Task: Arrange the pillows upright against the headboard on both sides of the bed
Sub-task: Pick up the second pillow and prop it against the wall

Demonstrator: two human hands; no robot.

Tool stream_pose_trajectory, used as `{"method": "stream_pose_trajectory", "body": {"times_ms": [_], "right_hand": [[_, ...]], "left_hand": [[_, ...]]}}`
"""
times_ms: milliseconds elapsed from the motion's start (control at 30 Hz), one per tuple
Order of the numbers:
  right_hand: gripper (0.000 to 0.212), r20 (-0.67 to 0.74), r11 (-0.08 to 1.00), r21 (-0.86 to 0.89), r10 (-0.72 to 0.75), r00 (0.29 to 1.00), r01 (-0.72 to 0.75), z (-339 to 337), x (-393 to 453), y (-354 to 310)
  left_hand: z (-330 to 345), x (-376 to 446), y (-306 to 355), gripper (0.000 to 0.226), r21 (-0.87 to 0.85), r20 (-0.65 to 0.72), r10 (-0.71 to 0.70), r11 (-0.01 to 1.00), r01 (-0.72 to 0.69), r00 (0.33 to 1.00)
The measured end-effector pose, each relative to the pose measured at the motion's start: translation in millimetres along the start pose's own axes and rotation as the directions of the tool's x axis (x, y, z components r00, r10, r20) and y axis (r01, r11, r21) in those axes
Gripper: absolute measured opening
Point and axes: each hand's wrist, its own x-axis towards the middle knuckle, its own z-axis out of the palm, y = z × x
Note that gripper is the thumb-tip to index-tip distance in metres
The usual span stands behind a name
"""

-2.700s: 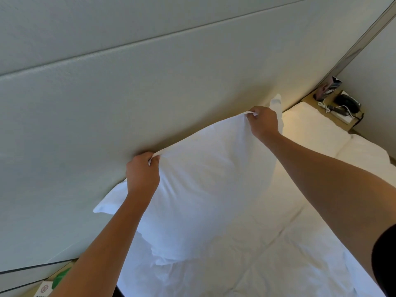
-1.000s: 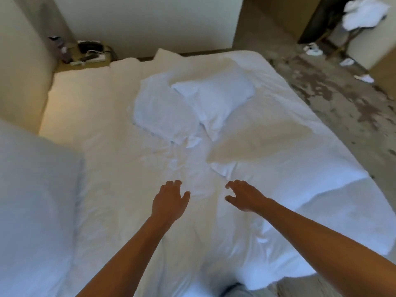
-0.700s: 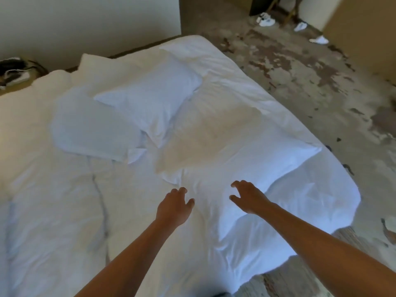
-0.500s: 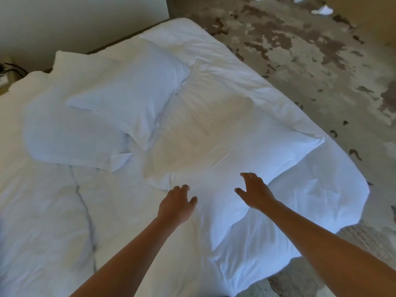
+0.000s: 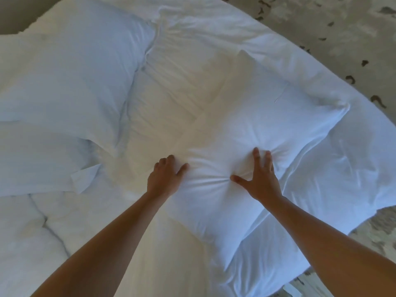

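Left hand: your left hand [image 5: 165, 179] digs curled fingers into the near pillow [image 5: 246, 133] and grips its cover.
Right hand: your right hand [image 5: 260, 179] presses on the same pillow with fingers spread, bunching the fabric; a closed grip cannot be told.
Near pillow: it lies flat on the bed [image 5: 107, 232], close to the bed's right edge.
Other pillows: two more [image 5: 70, 67] [image 5: 36, 159] lie flat and overlapping toward the bed's left side.
Floor: mottled floor [image 5: 334, 26] shows past the right edge.
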Motion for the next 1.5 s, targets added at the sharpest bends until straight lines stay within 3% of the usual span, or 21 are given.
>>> {"method": "stream_pose_trajectory", "body": {"times_ms": [133,300,567,700,800,867,967,1033,1100,1233,1367,1500], "right_hand": [[0.143,0.004,0.999,0.034,0.03,1.0,-0.031,10.8,10.5,6.5],[0.146,0.005,0.998,0.033,0.045,0.999,-0.046,22.4,22.7,4.4],[0.146,0.013,0.994,-0.044,0.097,0.995,-0.096,17.5,16.2,7.8],[0.148,0.08,0.988,-0.059,0.149,0.986,-0.144,-3.9,-2.1,4.5],[0.142,0.119,0.981,-0.082,0.186,0.975,-0.177,-31.9,-19.7,-3.0],[0.129,0.074,0.985,-0.109,0.146,0.987,-0.137,-50.1,-37.9,-13.3],[0.102,-0.115,0.997,-0.071,-0.051,0.992,0.043,-78.4,-71.4,-38.6],[0.096,-0.225,0.968,-0.075,-0.251,0.941,0.24,-99.0,-96.2,-63.4],[0.1,-0.23,0.892,-0.118,-0.452,0.862,0.436,-117.1,-116.5,-91.4],[0.115,0.08,0.654,-0.246,-0.721,0.688,0.715,-124.3,-142.3,-146.6],[0.124,0.421,0.462,-0.322,-0.712,0.562,0.826,-84.8,-168.5,-183.8],[0.112,0.525,0.256,-0.4,-0.723,0.449,0.88,-38.4,-188.1,-206.7]], "left_hand": [[4.4,38.9,-4.4,0.101,-0.058,0.079,-0.072,0.995,0.076,0.994],[10.7,61.8,-5.1,0.109,-0.158,0.173,-0.129,0.975,0.157,0.976],[10.9,41.8,2.2,0.089,-0.231,0.143,-0.079,0.966,0.111,0.986],[0.0,5.8,17.9,0.08,-0.152,0.059,0.01,0.988,-0.001,0.998],[-17.4,-30.7,33.4,0.06,-0.124,-0.006,0.113,0.986,-0.112,0.994],[-30.5,-59.5,40.8,0.055,-0.102,-0.043,0.173,0.979,-0.176,0.984],[-50.9,-103.1,38.5,0.055,0.004,-0.118,0.273,0.962,-0.274,0.955],[-64.6,-134.8,26.1,0.055,0.112,-0.163,0.33,0.942,-0.315,0.93],[-76.1,-167.9,5.6,0.055,0.221,-0.184,0.363,0.921,-0.322,0.913],[-88.9,-230.5,-59.2,0.055,0.404,-0.153,0.405,0.858,-0.317,0.901],[-87.3,-274.3,-124.8,0.058,0.454,-0.133,0.338,0.856,-0.246,0.932],[-50.7,-311.6,-167.8,0.058,0.34,-0.159,0.124,0.938,-0.064,0.979]]}}
